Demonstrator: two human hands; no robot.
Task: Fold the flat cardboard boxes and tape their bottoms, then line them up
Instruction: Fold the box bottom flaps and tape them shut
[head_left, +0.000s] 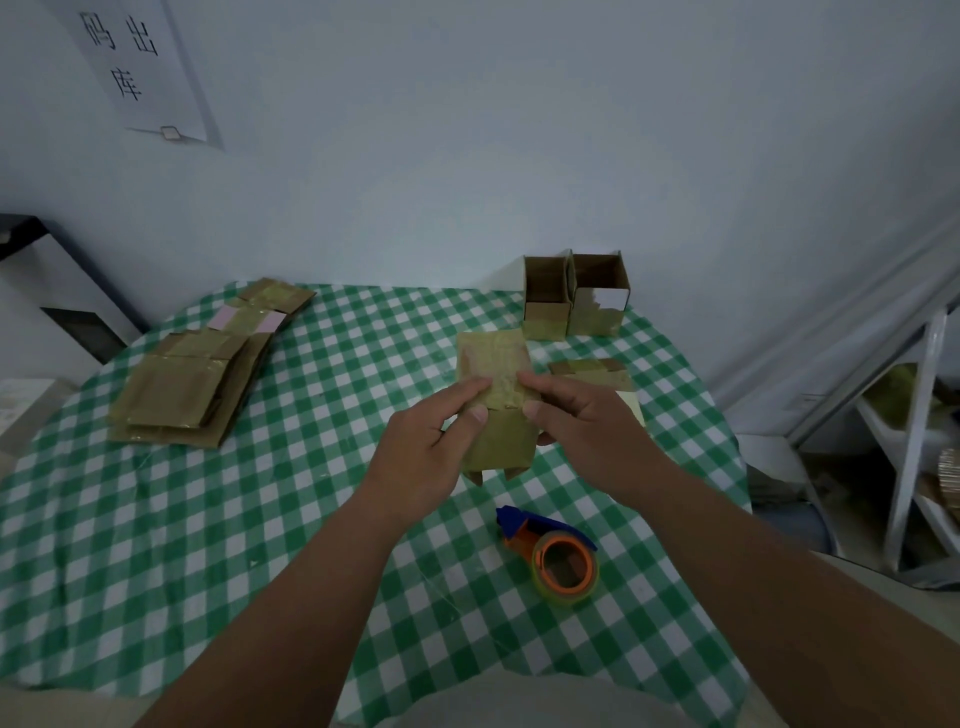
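Observation:
A flat cardboard box, brown with old tape on it, is held above the middle of the table. My left hand grips its left edge, thumb on top. My right hand grips its right edge the same way. Two folded boxes stand upright side by side at the far right of the table, open tops up. A pile of flat boxes lies at the left. An orange and blue tape dispenser lies on the cloth below my hands.
The round table wears a green and white checked cloth. Another flat box lies behind my right hand. A white shelf frame stands to the right of the table. A paper sign hangs on the wall.

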